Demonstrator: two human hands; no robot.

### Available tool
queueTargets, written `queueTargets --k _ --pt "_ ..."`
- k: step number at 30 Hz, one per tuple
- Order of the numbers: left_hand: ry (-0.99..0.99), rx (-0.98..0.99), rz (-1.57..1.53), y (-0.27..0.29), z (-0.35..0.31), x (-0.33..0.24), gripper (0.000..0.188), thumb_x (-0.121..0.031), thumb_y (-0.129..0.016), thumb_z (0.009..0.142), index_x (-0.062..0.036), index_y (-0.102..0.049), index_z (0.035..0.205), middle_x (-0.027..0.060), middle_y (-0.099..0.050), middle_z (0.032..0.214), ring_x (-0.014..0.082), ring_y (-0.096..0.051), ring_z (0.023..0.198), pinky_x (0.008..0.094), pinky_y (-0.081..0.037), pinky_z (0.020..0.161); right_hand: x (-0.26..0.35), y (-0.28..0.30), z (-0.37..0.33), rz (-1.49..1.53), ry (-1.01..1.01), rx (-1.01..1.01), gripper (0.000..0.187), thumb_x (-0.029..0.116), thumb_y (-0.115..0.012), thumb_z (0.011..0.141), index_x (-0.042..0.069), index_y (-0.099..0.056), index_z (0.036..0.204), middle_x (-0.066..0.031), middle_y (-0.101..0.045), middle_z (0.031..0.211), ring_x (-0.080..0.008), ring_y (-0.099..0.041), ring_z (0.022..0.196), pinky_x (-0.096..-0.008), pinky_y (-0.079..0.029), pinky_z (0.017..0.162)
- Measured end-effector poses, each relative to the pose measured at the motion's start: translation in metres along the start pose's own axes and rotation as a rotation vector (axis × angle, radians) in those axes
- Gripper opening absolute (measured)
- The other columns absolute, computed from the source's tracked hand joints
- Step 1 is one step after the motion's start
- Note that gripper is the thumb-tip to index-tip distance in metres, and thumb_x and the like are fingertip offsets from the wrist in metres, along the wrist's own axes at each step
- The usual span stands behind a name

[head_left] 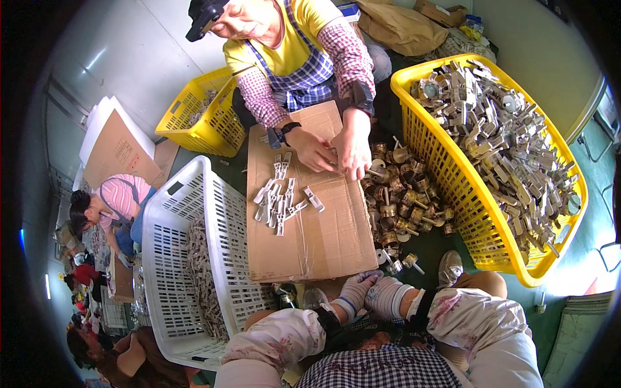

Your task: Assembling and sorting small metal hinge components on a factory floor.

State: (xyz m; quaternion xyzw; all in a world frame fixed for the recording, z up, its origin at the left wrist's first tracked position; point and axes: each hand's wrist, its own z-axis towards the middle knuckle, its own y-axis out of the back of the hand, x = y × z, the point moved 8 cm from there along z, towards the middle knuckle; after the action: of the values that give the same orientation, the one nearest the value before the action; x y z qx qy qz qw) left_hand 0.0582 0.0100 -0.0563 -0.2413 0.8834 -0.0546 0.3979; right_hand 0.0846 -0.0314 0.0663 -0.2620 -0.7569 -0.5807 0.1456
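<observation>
My left hand (pixel 354 293) and my right hand (pixel 386 297), both in striped knit gloves, are together just past the near edge of a cardboard sheet (pixel 336 258). Their fingers are drawn in and meet; whatever they hold, if anything, is hidden. On the cardboard lies a loose pile of pale clip-like pieces (pixel 281 202). Right of the cardboard is a heap of brassy metal cylinders with short rods (pixel 404 194). A few of these, including a silvery one (pixel 412 262), lie close to my right hand.
Across the cardboard, a co-worker's hands (pixel 333 154) work at its far end. At left stands a white basket (pixel 217 226) holding grey pieces; at right, a big yellow basket (pixel 446 174) is heaped with metal parts. A smaller yellow basket (pixel 223 132) is behind. Other people sit far left.
</observation>
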Motion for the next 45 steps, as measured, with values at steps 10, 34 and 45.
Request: queueTargets --k 10,34,45 --pt "-0.011 0.021 0.001 -0.001 0.003 0.000 0.022 -0.013 -0.055 0.092 -0.0019 -0.063 0.109 0.0042 -0.064 0.103 0.0129 -0.057 0.093 0.0238 -0.046 0.084 -0.005 -0.007 -0.001 -0.021 -0.135 0.246 0.025 0.010 -0.058 0.077 0.005 -0.061 0.102 -0.0109 -0.063 0.101 -0.0235 -0.060 0.092 -0.0290 -0.049 0.083" --pt "-0.075 -0.021 0.096 0.014 0.015 0.012 0.025 -0.016 -0.055 0.092 -0.0022 -0.060 0.112 0.0035 -0.063 0.104 0.0159 -0.057 0.097 0.0256 -0.045 0.086 -0.010 0.000 -0.039 -0.176 -0.136 0.159 0.033 0.034 -0.065 0.076 0.004 -0.068 0.089 -0.0114 -0.067 0.081 -0.0277 -0.065 0.078 -0.0382 -0.052 0.070" --pt "-0.091 -0.053 0.200 0.001 0.003 -0.011 0.025 -0.016 -0.057 0.090 -0.0041 -0.061 0.112 0.0043 -0.062 0.104 0.0167 -0.057 0.092 0.0285 -0.047 0.082 -0.037 0.018 -0.088 -0.116 -0.346 0.251 0.035 0.039 -0.063 0.078 0.008 -0.070 0.095 -0.0093 -0.068 0.088 -0.0277 -0.064 0.087 -0.0370 -0.050 0.077"
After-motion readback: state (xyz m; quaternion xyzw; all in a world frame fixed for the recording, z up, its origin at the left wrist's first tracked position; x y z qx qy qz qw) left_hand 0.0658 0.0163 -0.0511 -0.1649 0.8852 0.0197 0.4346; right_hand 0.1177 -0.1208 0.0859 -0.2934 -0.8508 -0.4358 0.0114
